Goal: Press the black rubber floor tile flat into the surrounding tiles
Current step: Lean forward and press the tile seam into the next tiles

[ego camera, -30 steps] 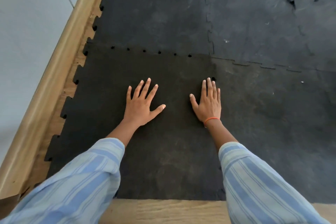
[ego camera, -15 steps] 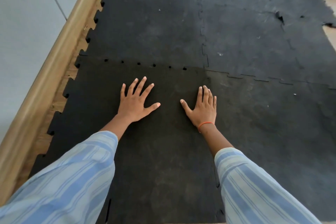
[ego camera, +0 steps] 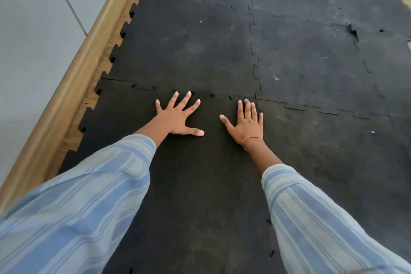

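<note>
Under both palms lies the black rubber floor tile [ego camera: 195,173], the nearest piece of a dark interlocking mat on the floor; it runs from the bottom of the head view up to a jigsaw seam [ego camera: 142,87] just past the fingertips. Both hands rest on its far part, close to that seam, flat and empty, holding nothing.

The left hand [ego camera: 175,115] lies palm down with its fingers spread wide, the thumb stretched out toward the other hand; its longest fingertips reach almost to the seam. The right hand [ego camera: 248,121] lies palm down near the tile's far right corner, its four fingers close together and the thumb angled out to the left. Its little-finger side sits right at the joint with the neighbouring tile to the right [ego camera: 333,151]. A thin orange band [ego camera: 250,139] circles the right wrist. The two thumbs point at each other with a bare strip of rubber between them.

Along the seam, a few small dark gaps show where the tabs meet the far tile [ego camera: 189,40]; whether the edge there sits fully flush cannot be told. The tile's left edge has toothed tabs lying free over a wooden strip of floor [ego camera: 97,66], beside a rounded wooden rail [ego camera: 73,78] and a grey wall [ego camera: 33,29]. Blue-and-grey striped sleeves [ego camera: 77,213] cover both forearms.
</note>
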Demonstrator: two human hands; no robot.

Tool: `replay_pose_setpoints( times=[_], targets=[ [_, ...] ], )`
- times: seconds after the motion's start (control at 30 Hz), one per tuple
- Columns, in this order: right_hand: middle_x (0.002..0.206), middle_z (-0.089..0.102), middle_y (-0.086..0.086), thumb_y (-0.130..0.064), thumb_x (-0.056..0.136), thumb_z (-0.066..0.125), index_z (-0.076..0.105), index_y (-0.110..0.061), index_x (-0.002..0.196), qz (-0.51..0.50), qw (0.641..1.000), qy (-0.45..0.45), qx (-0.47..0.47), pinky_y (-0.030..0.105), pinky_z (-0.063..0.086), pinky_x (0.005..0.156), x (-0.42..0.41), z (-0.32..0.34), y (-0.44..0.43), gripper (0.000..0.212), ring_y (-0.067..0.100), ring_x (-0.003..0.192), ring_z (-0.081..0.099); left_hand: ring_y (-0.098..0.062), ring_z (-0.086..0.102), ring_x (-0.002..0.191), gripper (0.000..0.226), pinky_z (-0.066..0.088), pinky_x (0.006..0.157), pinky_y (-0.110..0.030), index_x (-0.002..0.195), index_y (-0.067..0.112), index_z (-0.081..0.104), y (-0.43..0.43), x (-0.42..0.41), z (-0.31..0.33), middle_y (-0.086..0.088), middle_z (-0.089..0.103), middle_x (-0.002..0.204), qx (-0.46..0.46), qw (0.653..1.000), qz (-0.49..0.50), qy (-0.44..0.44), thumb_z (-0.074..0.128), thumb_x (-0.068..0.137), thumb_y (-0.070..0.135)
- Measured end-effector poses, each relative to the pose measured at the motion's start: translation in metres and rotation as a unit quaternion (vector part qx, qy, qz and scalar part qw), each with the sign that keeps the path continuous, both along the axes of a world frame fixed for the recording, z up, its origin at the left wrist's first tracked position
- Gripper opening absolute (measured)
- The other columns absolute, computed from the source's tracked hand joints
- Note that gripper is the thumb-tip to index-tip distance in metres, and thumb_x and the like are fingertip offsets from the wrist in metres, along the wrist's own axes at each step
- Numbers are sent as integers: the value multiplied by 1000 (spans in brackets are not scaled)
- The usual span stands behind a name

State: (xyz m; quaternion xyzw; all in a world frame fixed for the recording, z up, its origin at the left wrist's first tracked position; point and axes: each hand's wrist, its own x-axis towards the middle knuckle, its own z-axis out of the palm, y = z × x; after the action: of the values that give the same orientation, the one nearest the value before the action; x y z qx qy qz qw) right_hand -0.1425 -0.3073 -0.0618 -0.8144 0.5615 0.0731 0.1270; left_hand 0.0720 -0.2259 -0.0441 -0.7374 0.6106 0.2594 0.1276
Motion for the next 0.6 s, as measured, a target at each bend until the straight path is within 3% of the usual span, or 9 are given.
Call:
replay_pose_setpoints(
  times=[0.17,0.27,0.33,0.47,0.6],
  targets=[
    [162,-7,7,-66,91,28,-1,-13,152,-4,996,60,66,48,4,120,25,26,-20,86,27,148,-7,-30,-30,140,107,-2,104,-73,140,47,-25,-7,1,9,11,-40,149,43,999,2,-3,37,65,91],
    [162,1,5,-33,101,35,9,-11,152,100,994,35,41,48,10,119,49,32,-15,62,24,149,1,-27,-26,142,102,-3,106,-70,144,44,-20,-2,2,8,10,-34,153,10,1000,-1,12,35,70,87],
    [162,-1,4,-13,98,36,7,-16,152,147,988,-2,54,50,9,119,63,29,-2,61,23,149,0,-23,-17,145,99,0,112,-64,149,34,-13,8,10,3,4,-25,157,-43,999,3,4,32,75,83],
    [162,-9,-4,-5,95,35,5,-19,152,175,985,-4,6,63,10,114,70,18,14,66,19,149,-5,-26,-15,146,114,0,115,-53,149,26,-16,40,50,-5,-7,-24,157,-68,994,84,-32,23,64,92],
    [162,-5,-7,-6,96,33,6,-17,152,149,988,8,46,69,8,112,84,23,10,64,13,148,-4,-25,-19,145,122,-3,115,-53,147,28,-20,46,65,-7,-5,-28,156,-53,995,74,-32,14,53,96]
  ],
)
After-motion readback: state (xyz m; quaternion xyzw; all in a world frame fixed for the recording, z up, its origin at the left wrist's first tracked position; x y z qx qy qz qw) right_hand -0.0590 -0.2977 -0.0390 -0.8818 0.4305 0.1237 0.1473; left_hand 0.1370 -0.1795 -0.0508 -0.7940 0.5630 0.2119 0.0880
